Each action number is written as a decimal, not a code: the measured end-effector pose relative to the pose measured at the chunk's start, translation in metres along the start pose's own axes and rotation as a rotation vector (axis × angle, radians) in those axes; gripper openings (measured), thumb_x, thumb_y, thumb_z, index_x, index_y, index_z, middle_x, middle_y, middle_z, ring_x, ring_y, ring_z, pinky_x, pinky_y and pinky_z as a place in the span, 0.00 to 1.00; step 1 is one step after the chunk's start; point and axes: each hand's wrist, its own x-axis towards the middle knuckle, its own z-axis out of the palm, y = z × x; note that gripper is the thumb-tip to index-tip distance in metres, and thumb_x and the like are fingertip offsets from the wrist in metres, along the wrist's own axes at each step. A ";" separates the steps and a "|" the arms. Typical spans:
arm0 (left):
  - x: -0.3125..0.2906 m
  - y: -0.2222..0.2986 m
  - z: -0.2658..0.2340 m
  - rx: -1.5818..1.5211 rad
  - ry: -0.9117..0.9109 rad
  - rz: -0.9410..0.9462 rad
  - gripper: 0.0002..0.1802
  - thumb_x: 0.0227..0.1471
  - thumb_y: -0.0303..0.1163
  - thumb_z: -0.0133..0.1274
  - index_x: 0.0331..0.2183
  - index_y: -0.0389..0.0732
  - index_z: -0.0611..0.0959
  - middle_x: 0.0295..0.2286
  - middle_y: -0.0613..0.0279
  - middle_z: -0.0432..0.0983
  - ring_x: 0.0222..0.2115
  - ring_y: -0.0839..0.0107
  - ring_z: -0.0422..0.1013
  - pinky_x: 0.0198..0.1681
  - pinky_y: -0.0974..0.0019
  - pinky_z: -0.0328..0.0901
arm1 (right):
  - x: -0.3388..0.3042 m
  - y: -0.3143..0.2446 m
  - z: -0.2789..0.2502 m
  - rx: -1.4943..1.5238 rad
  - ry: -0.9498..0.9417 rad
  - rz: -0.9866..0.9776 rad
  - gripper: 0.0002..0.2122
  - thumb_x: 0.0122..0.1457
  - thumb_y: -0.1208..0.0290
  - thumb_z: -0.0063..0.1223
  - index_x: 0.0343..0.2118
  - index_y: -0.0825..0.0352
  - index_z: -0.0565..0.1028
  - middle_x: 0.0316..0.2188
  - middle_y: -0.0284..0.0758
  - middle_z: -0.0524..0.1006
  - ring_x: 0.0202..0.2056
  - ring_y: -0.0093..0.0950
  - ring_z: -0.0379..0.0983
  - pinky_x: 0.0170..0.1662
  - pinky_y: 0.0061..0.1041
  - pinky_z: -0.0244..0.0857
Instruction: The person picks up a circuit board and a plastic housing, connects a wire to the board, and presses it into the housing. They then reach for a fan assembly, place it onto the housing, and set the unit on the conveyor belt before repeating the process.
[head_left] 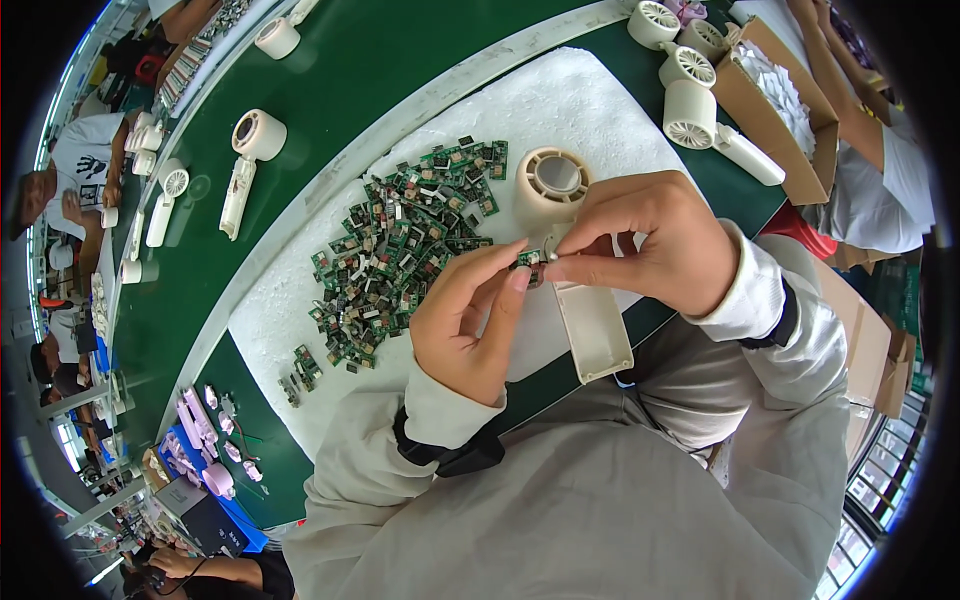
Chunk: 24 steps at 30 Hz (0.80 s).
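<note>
Between the thumb and forefinger of my left hand (pixel 468 315) is a small green circuit board (pixel 529 258). My right hand (pixel 655 240) pinches a tiny white connector (pixel 549 255) against the board's right edge; thin wires seem to run from it, though their ends are too small to follow. Below both hands lies a cream handheld fan housing (pixel 594 335), its hollow handle toward me and its round head (pixel 553 183) away from me. My right fingers cover part of it. To the left of my hands, a heap of loose circuit boards (pixel 400 240) spreads over a white foam sheet (pixel 275 335).
More cream fan housings stand on the green conveyor belt (pixel 335 75) and at the far right (pixel 692 95). A cardboard box (pixel 785 110) of white pieces sits there. Pink fan parts (pixel 205 430) lie at left. Other people work along both sides.
</note>
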 end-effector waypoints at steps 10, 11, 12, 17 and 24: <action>0.001 0.001 0.002 -0.067 0.041 -0.051 0.16 0.60 0.20 0.52 0.50 0.32 0.79 0.44 0.54 0.76 0.42 0.71 0.76 0.46 0.70 0.71 | -0.005 0.006 0.023 -0.208 0.239 -0.181 0.07 0.51 0.79 0.64 0.34 0.69 0.82 0.28 0.35 0.77 0.28 0.31 0.77 0.30 0.27 0.71; 0.001 0.002 0.003 -0.047 0.040 -0.054 0.15 0.60 0.20 0.52 0.50 0.32 0.79 0.43 0.54 0.76 0.42 0.71 0.76 0.46 0.70 0.71 | -0.005 0.005 0.023 -0.208 0.239 -0.181 0.07 0.51 0.79 0.64 0.34 0.69 0.82 0.28 0.35 0.77 0.28 0.31 0.77 0.30 0.27 0.71; 0.001 0.002 0.003 -0.046 0.040 -0.054 0.15 0.60 0.20 0.52 0.50 0.32 0.79 0.43 0.54 0.76 0.42 0.71 0.76 0.46 0.70 0.71 | -0.005 0.004 0.022 -0.238 0.232 -0.185 0.07 0.51 0.80 0.64 0.34 0.69 0.81 0.28 0.35 0.77 0.28 0.31 0.77 0.30 0.27 0.71; 0.001 0.000 0.009 0.155 0.074 0.116 0.15 0.58 0.19 0.54 0.47 0.33 0.81 0.39 0.53 0.78 0.37 0.70 0.76 0.41 0.71 0.71 | -0.006 0.009 0.015 -0.317 0.203 -0.249 0.07 0.49 0.80 0.62 0.33 0.69 0.80 0.27 0.35 0.76 0.27 0.33 0.75 0.29 0.29 0.70; 0.001 0.000 0.009 0.427 0.088 0.337 0.18 0.53 0.15 0.56 0.47 0.34 0.83 0.34 0.53 0.78 0.32 0.68 0.76 0.34 0.71 0.69 | -0.013 -0.005 0.029 -0.186 0.277 -0.157 0.06 0.50 0.81 0.62 0.32 0.72 0.79 0.25 0.35 0.74 0.22 0.28 0.71 0.25 0.26 0.66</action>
